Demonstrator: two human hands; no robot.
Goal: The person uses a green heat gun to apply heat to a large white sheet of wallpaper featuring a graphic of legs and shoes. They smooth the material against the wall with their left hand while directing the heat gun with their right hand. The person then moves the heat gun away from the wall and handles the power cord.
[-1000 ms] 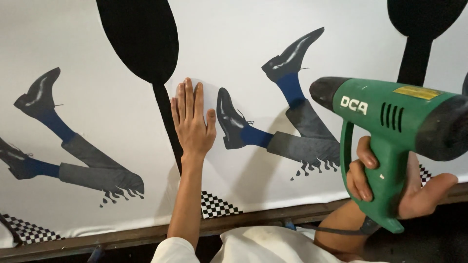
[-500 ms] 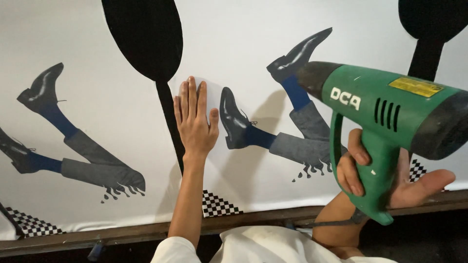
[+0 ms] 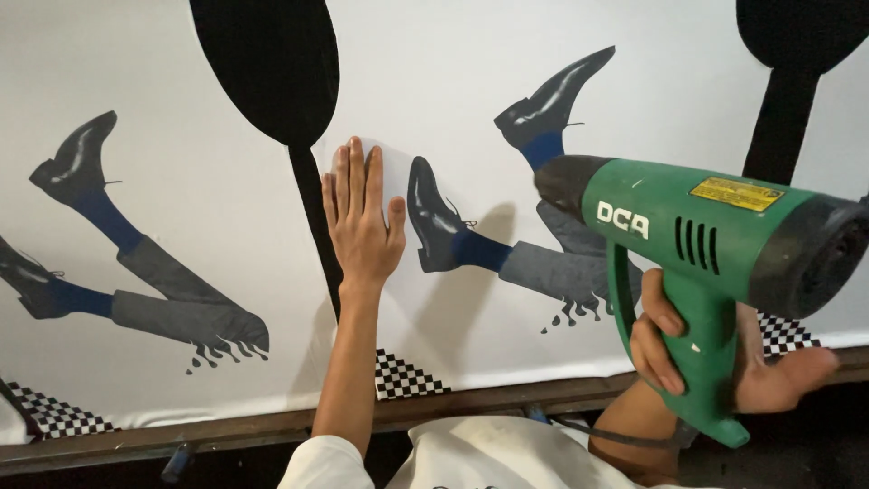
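Our left hand [image 3: 362, 222] lies flat, fingers spread, mid-frame on the white printed sheet [image 3: 181, 380] (shoes, black shapes, checkered patches); our right hand [image 3: 715, 353] grips the green heat gun [image 3: 706, 244], yellow rectangular label [image 3: 735, 194] on top, at right

The heat gun [image 3: 715, 244] runs off the right edge, so its back end is cut off, and its body covers part of the printed grey trouser leg [image 3: 566, 272] on the sheet [image 3: 181, 54] behind it. The right hand [image 3: 715, 358] is mostly tucked behind the handle — only fingers and thumb show. The left hand [image 3: 362, 222] lies flat over the print, hiding what's under it. Both black shapes [image 3: 272, 63] get chopped by the top edge — the white sleeve [image 3: 326, 462] by the bottom.
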